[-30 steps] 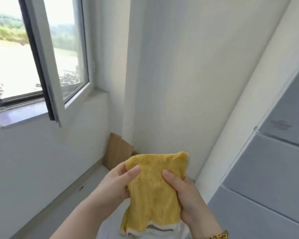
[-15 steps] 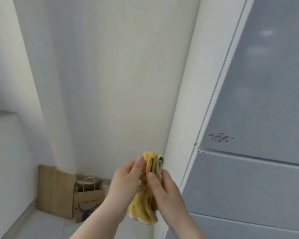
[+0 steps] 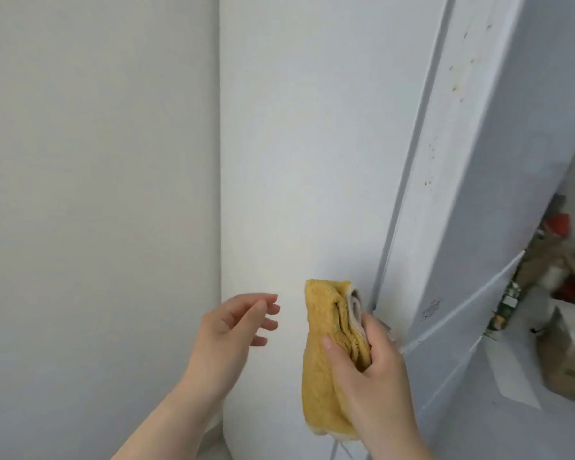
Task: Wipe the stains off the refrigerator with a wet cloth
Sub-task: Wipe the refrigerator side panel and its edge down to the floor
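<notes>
The right hand [image 3: 372, 370] is gripping the folded yellow cloth [image 3: 326, 353], thumb curling over its front, and is holding it upright just left of the refrigerator [image 3: 478, 194]. The left hand [image 3: 233, 323] is hovering further left of the refrigerator, fingers relaxed, grasping nothing. Brownish stains [image 3: 455, 88] are speckling the refrigerator's upper side panel.

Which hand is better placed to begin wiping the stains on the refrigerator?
Right. The right hand grips the yellow cloth beside the refrigerator, with the brown stains above it. The left hand is open, holds nothing, and is farther from the refrigerator.
</notes>
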